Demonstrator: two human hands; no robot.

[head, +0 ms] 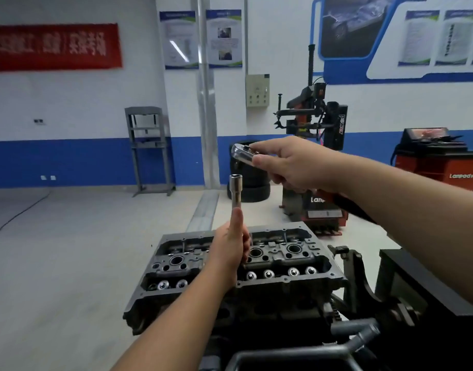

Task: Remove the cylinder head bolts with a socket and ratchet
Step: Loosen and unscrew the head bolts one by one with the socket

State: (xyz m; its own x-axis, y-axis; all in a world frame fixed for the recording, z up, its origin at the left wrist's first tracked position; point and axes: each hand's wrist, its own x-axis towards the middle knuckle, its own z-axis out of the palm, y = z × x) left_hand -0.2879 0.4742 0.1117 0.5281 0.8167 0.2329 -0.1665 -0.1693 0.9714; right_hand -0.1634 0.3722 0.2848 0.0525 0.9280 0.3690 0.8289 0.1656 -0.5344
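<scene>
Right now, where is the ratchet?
In the head view the ratchet is right of centre, gripped in the right hand, raised just above the open top of the long socket that the left hand holds upright.

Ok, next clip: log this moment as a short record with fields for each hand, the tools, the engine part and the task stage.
left hand: grips long socket, held upright above the cylinder head
right hand: holds ratchet, raised above the socket
tools: ratchet and socket apart, not joined
cylinder head: on a stand, top open
stage: tool being assembled, no bolt engaged yet
</scene>
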